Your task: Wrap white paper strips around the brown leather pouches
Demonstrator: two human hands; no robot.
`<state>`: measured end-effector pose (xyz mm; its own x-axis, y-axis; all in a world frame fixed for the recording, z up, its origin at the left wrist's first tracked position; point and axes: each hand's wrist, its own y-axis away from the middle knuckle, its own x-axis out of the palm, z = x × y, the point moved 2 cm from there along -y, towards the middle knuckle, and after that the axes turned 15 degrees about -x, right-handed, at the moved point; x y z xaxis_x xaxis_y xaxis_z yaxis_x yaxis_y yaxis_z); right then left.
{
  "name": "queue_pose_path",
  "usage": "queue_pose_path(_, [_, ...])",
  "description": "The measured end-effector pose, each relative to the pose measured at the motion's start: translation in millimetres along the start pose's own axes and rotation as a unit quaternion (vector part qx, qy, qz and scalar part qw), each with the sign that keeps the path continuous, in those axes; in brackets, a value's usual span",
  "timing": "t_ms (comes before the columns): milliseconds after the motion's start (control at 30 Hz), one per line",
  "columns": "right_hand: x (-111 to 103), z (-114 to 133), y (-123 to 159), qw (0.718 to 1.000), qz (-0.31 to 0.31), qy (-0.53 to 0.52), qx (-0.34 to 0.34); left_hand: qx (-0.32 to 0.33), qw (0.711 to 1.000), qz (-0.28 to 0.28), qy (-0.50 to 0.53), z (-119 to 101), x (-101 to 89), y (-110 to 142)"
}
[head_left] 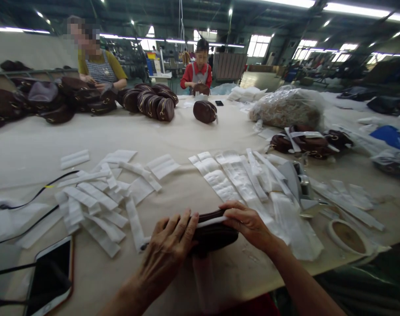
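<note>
A small dark brown leather bag (216,239) is between my hands near the table's front edge. A narrow white strip (211,221) runs along its top. My left hand (173,241) lies over the bag's left end, fingers close together on top, its thumb hidden. At the other end, my right hand (247,220) pinches the white strip against the bag's upper edge with thumb and fingers. Loose white strips (97,199) are scattered beyond my left hand. More white strips (231,175) lie in overlapping rows beyond my right hand.
A phone (51,274) and dark cords lie at left. A tape dispenser (297,182) and a tape roll (347,237) stand at right. Brown bags (153,103) line the far side, near a plastic-wrapped bundle (287,107). Two co-workers (102,70) are across the table.
</note>
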<state>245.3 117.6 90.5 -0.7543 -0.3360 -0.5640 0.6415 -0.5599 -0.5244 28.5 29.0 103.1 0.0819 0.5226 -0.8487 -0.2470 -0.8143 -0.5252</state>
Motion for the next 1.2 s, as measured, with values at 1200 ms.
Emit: queue_pose_path(1200, [39.5,5.7,-10.0,0.942,0.06,0.263,-0.201,-0.032,0.999,0.016,0.012,0.0,15.4,-13.5])
